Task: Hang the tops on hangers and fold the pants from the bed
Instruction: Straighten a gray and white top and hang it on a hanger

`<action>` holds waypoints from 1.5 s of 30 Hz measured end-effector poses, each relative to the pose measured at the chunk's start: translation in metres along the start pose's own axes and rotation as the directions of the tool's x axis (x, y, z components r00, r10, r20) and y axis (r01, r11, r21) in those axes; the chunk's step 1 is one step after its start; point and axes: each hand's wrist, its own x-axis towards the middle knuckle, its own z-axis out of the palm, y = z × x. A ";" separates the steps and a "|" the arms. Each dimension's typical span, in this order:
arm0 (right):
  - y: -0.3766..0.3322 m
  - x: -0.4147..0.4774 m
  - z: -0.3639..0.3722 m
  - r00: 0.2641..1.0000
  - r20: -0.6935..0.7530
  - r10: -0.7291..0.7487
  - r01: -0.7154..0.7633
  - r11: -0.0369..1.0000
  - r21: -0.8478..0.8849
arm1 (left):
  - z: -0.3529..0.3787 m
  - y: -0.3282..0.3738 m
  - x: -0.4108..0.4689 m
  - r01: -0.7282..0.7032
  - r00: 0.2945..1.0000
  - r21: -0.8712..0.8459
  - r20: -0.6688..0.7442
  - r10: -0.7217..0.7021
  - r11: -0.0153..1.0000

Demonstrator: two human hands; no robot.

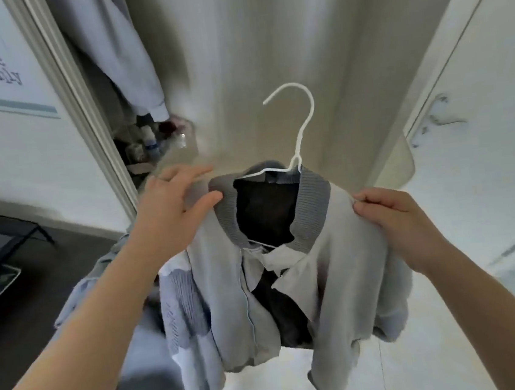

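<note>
Nearest, both bare forearms reach forward and the grey zip jacket [228,293] hangs in the air between them, front open, dark lining showing, its hem drooping toward the person. A pale blue ribbed cloth [179,314] sags under the left forearm; I cannot tell whether it is the jacket's own sleeve or another piece. Further out, the left hand [171,200] lies over the jacket shoulder on that side with its fingers fairly straight, the cloth caught between thumb and forefinger just beside the ribbed collar [313,195]. The right hand [402,221] has its fingers curled and pinches a fold of the other shoulder. So the shoulder line runs crosswise from hand to hand, as does the white wire hanger [302,120] threaded inside it. The hanger's stem comes out at the back of the collar, on the side away from the person, and its hook stands up and away with the open end turned left. The right hand is a little nearer the stem. By my reckoning the top is seated on the hanger and its shoulders are being settled; the hook then needs a rail, and none shows. Beyond, a pale garment [120,50] hangs at the upper left in an open closet, and a door handle [441,112] sits far right
</note>
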 end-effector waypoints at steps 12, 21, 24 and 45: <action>-0.125 0.061 0.032 0.939 -0.328 0.107 0.002 0.949 0.315 | -0.071 0.013 0.136 -0.237 0.955 -0.199 0.131 0.266 0.951; -0.272 0.154 0.057 0.920 -0.368 -0.138 0.314 0.820 0.479 | -0.149 0.049 0.211 -0.339 0.924 -0.279 0.082 0.374 0.899; -0.320 0.196 0.073 0.904 -0.350 -0.244 0.395 0.789 0.470 | -0.175 0.061 0.235 -0.339 0.927 -0.304 0.054 0.372 0.890; -0.552 0.429 0.037 0.733 -0.301 -0.609 0.664 0.737 0.126 | -0.271 0.139 0.411 -0.363 0.820 0.344 -0.324 0.473 0.866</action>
